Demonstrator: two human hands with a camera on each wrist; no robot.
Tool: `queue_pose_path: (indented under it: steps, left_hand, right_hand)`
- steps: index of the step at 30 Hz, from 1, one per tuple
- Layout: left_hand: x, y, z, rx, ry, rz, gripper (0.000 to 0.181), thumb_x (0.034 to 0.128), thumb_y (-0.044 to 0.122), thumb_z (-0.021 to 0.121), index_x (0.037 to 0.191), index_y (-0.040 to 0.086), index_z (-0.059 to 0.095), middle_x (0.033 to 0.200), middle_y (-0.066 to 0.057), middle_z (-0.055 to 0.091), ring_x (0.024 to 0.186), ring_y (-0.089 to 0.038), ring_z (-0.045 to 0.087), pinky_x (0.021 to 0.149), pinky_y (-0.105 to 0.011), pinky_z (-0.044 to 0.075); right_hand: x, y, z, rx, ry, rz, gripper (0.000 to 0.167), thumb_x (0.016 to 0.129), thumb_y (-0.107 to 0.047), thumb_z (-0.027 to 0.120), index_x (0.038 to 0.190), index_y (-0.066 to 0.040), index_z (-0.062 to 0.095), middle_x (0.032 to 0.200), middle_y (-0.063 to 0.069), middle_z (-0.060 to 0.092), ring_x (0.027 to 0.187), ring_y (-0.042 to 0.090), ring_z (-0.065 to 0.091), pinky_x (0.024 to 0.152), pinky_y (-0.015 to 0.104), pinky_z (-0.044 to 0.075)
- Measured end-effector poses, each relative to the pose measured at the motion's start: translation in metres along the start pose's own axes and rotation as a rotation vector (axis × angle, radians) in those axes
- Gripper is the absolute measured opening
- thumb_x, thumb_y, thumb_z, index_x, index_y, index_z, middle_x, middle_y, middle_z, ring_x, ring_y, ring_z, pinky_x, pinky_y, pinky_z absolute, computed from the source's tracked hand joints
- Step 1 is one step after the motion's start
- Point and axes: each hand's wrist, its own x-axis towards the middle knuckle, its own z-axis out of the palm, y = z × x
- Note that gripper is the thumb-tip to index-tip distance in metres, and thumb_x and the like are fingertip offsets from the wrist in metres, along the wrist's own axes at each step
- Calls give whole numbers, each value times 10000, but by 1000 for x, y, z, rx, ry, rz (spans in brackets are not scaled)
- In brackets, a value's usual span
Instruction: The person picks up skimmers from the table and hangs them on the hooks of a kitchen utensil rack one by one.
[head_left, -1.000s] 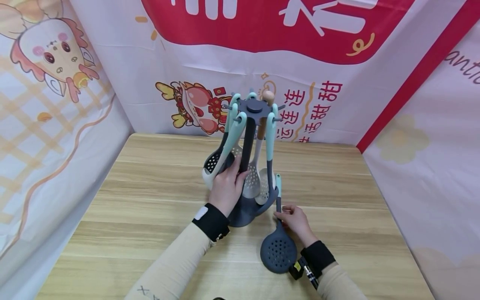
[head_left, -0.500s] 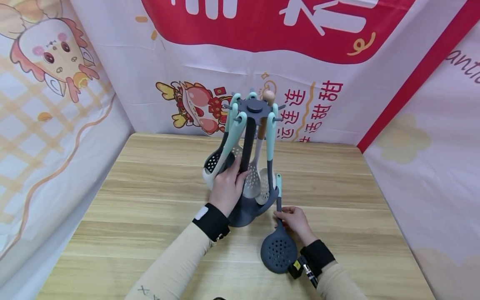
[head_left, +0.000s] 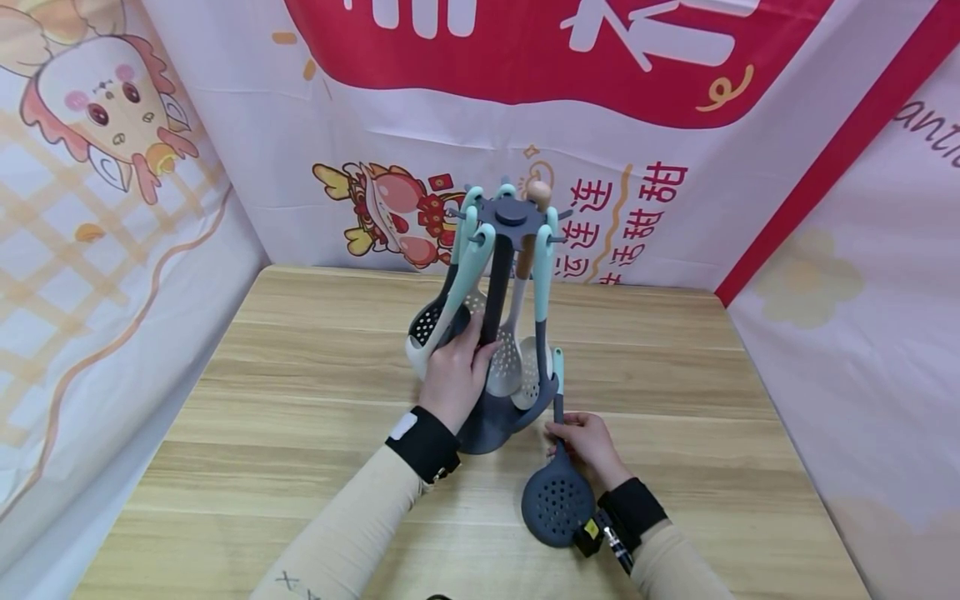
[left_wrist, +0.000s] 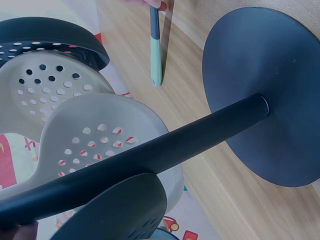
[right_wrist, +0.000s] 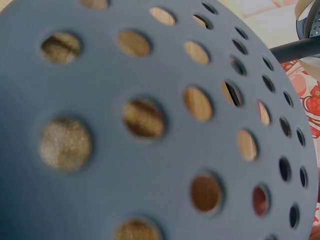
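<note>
A dark utensil stand (head_left: 512, 212) rises from the table on a round base (left_wrist: 265, 145), with several utensils hung from its hooks. My left hand (head_left: 453, 375) grips its black pole (left_wrist: 215, 132) partway down. Around that hand hang a white-and-mint utensil, a grey slotted spoon (head_left: 504, 367) and a mint-handled dark ladle (head_left: 542, 275). To the right of the base, my right hand (head_left: 592, 446) pinches the grey shaft of a dark skimmer (head_left: 557, 504). Its round holed head points toward me and its mint handle end (head_left: 558, 367) away. In the right wrist view the skimmer head fills most of the frame.
The wooden table (head_left: 300, 358) extends on both sides of the stand. A printed cloth backdrop (head_left: 450, 133) hangs along the table's far edge, with more cloth at left and right. A wooden-ended utensil (head_left: 537, 194) hangs at the back of the stand.
Almost nothing differs. My right wrist has shifted very slightly to the left, while the left hand keeps its hold on the pole and the skimmer stays in place.
</note>
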Motion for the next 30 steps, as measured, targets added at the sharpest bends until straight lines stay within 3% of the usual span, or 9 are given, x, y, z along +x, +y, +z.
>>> queue_pose_path:
  steps: [7,16,25,30]
  left_hand:
    - [0,-1,0,6,8,11,323,960,166,658,1227,3,577,926,-160,718,841,-285,732,726,-402,611]
    - [0,-1,0,5,-2,2,307,959,164,658,1214,16,572,903,-147,710,824,-276,728,710,-400,607]
    - [0,0,0,1,0,12,330,950,140,668,1236,10,569,936,-151,713,850,-281,733,732,-395,615]
    - [0,1,0,-3,-2,9,320,956,144,659,1234,11,571,936,-150,714,857,-280,733,737,-395,615]
  right_hand:
    - [-2,-1,3,78,-31,1,354,942,-102,666,1235,77,578,895,111,720,623,114,668,599,231,569]
    - [-1,-2,4,61,-26,-6,296,933,-102,679,1168,62,606,853,94,715,614,120,650,596,235,572]
    - [2,-1,4,-20,17,-15,227,946,-93,657,1109,63,633,842,101,731,655,131,667,610,238,572]
    - [2,-1,3,26,-8,-16,210,978,-58,592,1127,90,608,807,83,713,641,120,635,604,232,562]
